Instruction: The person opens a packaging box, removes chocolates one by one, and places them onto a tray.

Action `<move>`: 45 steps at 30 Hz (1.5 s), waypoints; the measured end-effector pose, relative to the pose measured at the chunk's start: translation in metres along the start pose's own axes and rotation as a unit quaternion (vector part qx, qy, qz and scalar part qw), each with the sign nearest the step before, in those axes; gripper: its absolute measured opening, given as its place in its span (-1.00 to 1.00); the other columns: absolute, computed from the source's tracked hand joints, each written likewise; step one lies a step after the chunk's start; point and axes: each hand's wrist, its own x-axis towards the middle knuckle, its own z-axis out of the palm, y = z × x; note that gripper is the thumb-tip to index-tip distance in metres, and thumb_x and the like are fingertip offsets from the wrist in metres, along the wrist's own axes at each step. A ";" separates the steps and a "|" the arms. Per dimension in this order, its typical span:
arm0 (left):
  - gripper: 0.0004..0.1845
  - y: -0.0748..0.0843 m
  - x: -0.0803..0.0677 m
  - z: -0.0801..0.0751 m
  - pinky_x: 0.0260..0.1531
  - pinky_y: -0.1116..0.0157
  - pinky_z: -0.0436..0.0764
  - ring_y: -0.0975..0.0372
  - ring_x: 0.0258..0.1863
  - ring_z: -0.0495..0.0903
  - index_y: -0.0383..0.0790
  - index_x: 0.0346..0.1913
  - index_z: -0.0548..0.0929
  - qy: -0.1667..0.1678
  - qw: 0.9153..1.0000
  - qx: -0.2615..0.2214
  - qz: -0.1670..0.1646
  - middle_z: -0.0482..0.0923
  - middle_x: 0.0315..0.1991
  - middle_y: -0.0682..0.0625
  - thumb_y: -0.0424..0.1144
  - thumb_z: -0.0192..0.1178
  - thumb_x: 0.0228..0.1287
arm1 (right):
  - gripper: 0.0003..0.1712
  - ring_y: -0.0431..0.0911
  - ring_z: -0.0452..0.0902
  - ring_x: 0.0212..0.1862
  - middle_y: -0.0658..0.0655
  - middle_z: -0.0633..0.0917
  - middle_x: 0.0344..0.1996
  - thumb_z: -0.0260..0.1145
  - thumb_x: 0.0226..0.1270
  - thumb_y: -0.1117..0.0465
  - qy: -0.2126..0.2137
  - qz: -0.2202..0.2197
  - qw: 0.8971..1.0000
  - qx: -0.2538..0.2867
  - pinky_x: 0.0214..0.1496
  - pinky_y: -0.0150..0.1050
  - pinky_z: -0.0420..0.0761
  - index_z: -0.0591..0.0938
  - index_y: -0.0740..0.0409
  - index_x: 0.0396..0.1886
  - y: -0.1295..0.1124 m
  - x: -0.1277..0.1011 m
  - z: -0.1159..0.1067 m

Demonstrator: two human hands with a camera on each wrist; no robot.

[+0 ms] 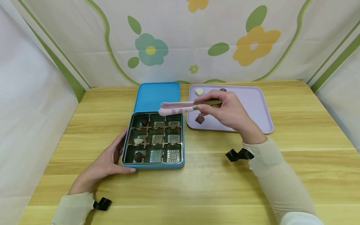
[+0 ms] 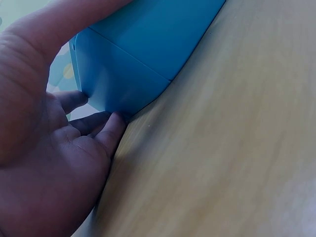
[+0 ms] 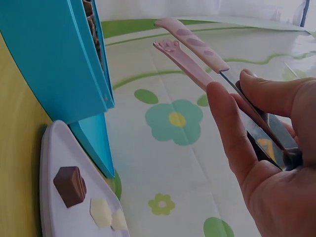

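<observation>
My right hand (image 1: 225, 107) pinches a pair of metal tongs (image 3: 190, 47) with pink paw-shaped tips. The tips stand slightly apart with nothing between them, above the back edge of an open blue tin (image 1: 168, 166). At the tin's front left corner, my left hand (image 1: 105, 165) holds it, thumb along the front and fingers against the left side. A dark insert divides the tin into several compartments. Its left column holds a dark chocolate (image 1: 144, 123) at the back, a white chocolate (image 1: 138, 141) in the middle and a round dark chocolate (image 1: 138, 157) in front.
A lilac tray (image 1: 253, 106) lies right of the tin, partly under my right hand. On it are a white heart-shaped chocolate (image 1: 199, 92), a brown chocolate (image 1: 200, 119) and a dark one (image 1: 223, 89) at the back. The blue lid (image 1: 157, 97) lies behind the tin.
</observation>
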 end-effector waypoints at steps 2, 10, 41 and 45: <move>0.48 0.000 0.000 0.000 0.36 0.66 0.34 0.56 0.55 0.17 0.30 0.78 -0.19 0.001 1.000 0.000 -0.003 -0.18 0.80 -0.10 -0.48 0.65 0.03 | -0.74 -0.15 0.86 -0.28 0.16 0.81 -0.07 0.49 0.44 0.35 -0.005 -0.002 1.000 -0.004 -0.11 -0.28 0.82 0.82 0.25 0.08 -0.001 0.003 0.005; 0.48 0.001 -0.001 0.002 0.36 0.65 0.35 0.54 0.56 0.19 0.32 0.78 -0.17 0.003 1.000 -0.004 -0.005 -0.16 0.80 -0.05 -0.48 0.65 0.03 | -0.75 -0.13 0.85 -0.25 0.13 0.78 -0.02 0.49 0.47 0.27 -0.029 0.015 0.999 -0.031 -0.26 -0.26 0.74 0.84 0.11 0.09 -0.005 0.014 0.027; 0.50 0.001 -0.003 0.006 0.37 0.66 0.32 0.58 0.55 0.16 0.24 0.79 -0.20 -0.004 1.000 -0.009 0.006 -0.23 0.81 -0.13 -0.49 0.66 0.00 | -0.81 -0.05 0.71 -0.10 0.16 0.83 -0.14 0.54 0.39 0.28 -0.043 -0.096 0.986 -0.131 0.02 0.08 0.71 0.86 0.20 -0.04 0.000 0.028 0.059; 0.49 -0.001 -0.002 0.009 0.37 0.67 0.30 0.62 0.55 0.14 0.25 0.79 -0.21 -0.006 1.000 -0.009 0.006 -0.25 0.81 -0.15 -0.48 0.66 0.02 | -0.81 -0.05 0.70 -0.08 0.14 0.83 -0.12 0.54 0.40 0.26 -0.053 -0.110 0.981 -0.152 0.02 0.01 0.71 0.86 0.18 -0.04 -0.002 0.030 0.064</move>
